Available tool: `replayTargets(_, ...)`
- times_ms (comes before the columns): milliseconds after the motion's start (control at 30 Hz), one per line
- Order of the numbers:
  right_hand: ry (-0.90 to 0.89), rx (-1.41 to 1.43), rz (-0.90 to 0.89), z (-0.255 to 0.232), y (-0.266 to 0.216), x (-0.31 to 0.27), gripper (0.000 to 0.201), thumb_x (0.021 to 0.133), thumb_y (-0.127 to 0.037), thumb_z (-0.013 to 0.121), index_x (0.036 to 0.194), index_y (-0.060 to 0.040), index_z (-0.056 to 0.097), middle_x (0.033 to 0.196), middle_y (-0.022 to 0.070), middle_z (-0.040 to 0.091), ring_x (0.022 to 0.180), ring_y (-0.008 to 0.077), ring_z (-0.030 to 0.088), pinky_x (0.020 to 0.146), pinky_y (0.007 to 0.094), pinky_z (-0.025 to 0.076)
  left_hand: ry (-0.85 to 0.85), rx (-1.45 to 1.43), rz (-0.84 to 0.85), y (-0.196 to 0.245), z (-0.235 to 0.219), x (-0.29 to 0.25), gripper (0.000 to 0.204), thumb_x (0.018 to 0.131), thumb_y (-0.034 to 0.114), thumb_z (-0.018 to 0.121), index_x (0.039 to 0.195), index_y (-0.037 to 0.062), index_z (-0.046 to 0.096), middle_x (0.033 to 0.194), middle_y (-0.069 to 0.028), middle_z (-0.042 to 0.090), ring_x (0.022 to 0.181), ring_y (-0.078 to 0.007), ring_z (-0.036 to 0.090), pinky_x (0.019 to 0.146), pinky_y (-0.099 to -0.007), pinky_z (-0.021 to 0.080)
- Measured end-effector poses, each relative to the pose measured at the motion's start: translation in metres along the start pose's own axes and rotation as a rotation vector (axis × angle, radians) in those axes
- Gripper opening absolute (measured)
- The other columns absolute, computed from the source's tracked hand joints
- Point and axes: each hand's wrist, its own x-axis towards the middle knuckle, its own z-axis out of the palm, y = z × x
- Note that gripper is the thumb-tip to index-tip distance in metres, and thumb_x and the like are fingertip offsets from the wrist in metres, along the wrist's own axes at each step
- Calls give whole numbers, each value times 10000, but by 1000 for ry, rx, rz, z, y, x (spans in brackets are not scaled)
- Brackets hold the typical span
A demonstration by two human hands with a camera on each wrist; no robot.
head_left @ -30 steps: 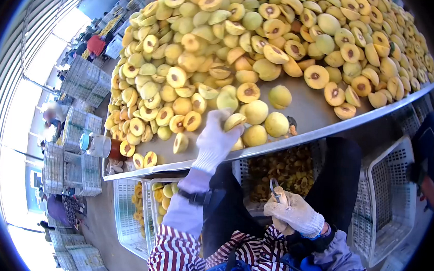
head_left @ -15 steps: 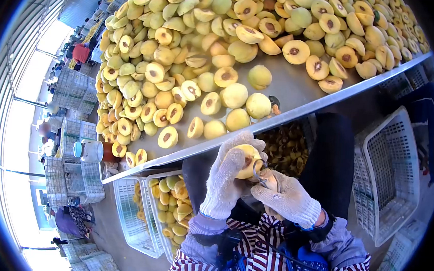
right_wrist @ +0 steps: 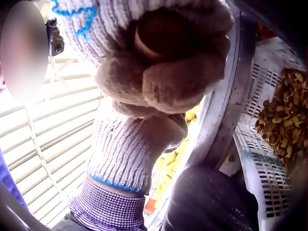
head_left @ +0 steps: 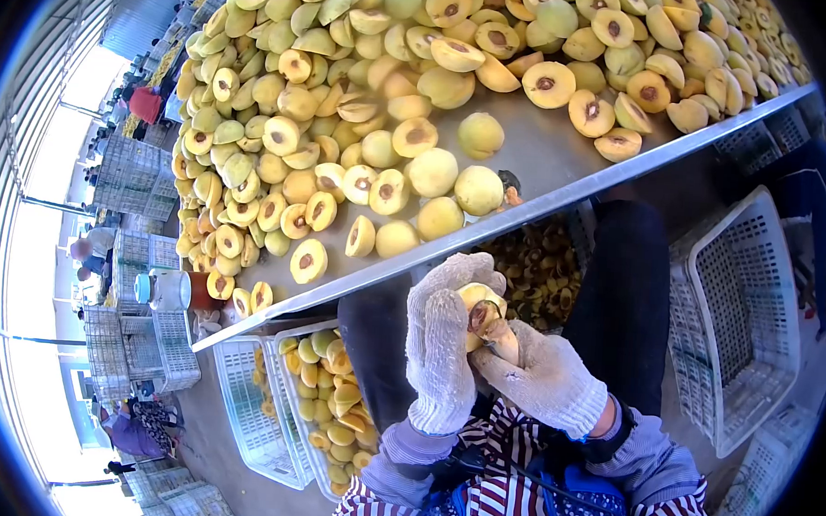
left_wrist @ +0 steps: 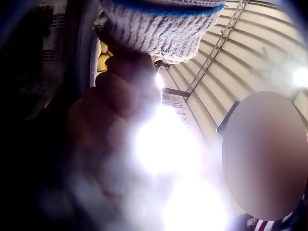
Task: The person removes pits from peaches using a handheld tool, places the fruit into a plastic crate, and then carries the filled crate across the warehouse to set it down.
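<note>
Low over the lap, my gloved left hand grips a yellow peach half, its cut face and brown centre turned towards the right hand. My gloved right hand holds a pitting tool with a curved metal loop, worked against the middle of the peach half. In the right wrist view, the round butt of the tool's wooden handle shows inside the curled fingers. Both hands meet at the fruit; the loop is mostly hidden there. Glare and shadow obscure most of the left wrist view.
A metal table with a raised rim bears a large heap of peach halves. Beneath its edge stands a crate of brown pits. A crate of peach halves is at left, a white crate at right.
My left hand took a peach half from the table and brought it down to the right hand. The tool's loop met its centre, and both hands have since turned slightly around it.
</note>
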Motion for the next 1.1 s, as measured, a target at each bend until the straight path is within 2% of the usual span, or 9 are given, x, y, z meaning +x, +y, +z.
replayTargets(67, -59, -11, 68, -3, -4, 0, 293, 949, -319, 646, 1086, -61, 629, 708, 15, 644, 584, 67, 605, 554, 222, 480, 53, 70, 57, -2, 7, -1, 569, 1022, 492, 485, 1257, -20, 565, 1215, -168, 621, 1074, -250, 639, 904, -361, 536)
replayTargets(167, -167, 124, 74, -4, 1, -1, 374, 957, -404, 603, 1132, -73, 596, 855, 148, 694, 769, 320, 698, 678, 379, 545, 42, 139, 86, -7, 7, 0, 552, 1034, 478, 467, 1240, -22, 580, 1161, -166, 649, 1022, -236, 661, 871, -340, 546)
replayTargets(400, -586, 624, 360, -22, -1, -3, 286, 955, -354, 652, 971, -75, 586, 540, -8, 522, 384, 71, 448, 347, 231, 314, -177, 229, -206, 23, -6, 15, 290, 1024, 220, 537, 1080, -21, 688, 1002, -118, 725, 928, -198, 689, 825, -319, 541)
replayTargets(567, -764, 815, 435, -33, 4, -4, 307, 939, -330, 650, 798, -63, 593, 523, -21, 492, 385, 64, 425, 349, 228, 295, -210, 580, 397, 4, -17, 13, 213, 954, 153, 598, 1061, -5, 690, 1052, -161, 723, 967, -308, 696, 865, -367, 535)
replayTargets(633, -795, 874, 437, -34, 7, -3, 309, 934, -331, 653, 793, -63, 595, 520, -25, 481, 380, 69, 414, 349, 228, 294, -207, 517, 289, 4, -17, 9, 202, 944, 133, 606, 1067, -3, 690, 1060, -153, 723, 971, -297, 697, 868, -365, 535)
replayTargets(733, -747, 779, 398, -35, 2, -5, 294, 937, -322, 645, 798, -70, 587, 514, -20, 479, 365, 77, 410, 342, 229, 303, -222, 684, 519, 3, -17, 16, 202, 924, 122, 630, 1077, 2, 687, 1081, -150, 715, 960, -286, 700, 856, -359, 542)
replayTargets(833, -665, 753, 478, -34, -1, -1, 287, 942, -328, 640, 815, -75, 592, 513, -18, 483, 363, 76, 420, 339, 229, 316, -255, 591, -30, 21, -5, 23, 213, 897, 118, 667, 1085, 20, 689, 1104, -151, 707, 952, -282, 703, 833, -346, 549)
replayTargets(967, -847, 1016, 323, -26, 28, -1, 305, 996, -303, 587, 833, -46, 566, 533, -16, 492, 372, 90, 444, 328, 248, 325, -334, 742, 645, 14, -11, 26, 249, 849, 127, 723, 1082, 41, 693, 1112, -154, 701, 961, -313, 703, 809, -364, 561)
replayTargets(1100, -870, 1101, 377, -27, 30, 0, 316, 1020, -284, 546, 846, -20, 547, 537, -5, 493, 368, 104, 446, 330, 261, 339, -338, 811, 774, 9, -10, 30, 248, 851, 121, 712, 1087, 44, 692, 1107, -150, 700, 954, -300, 704, 784, -365, 562)
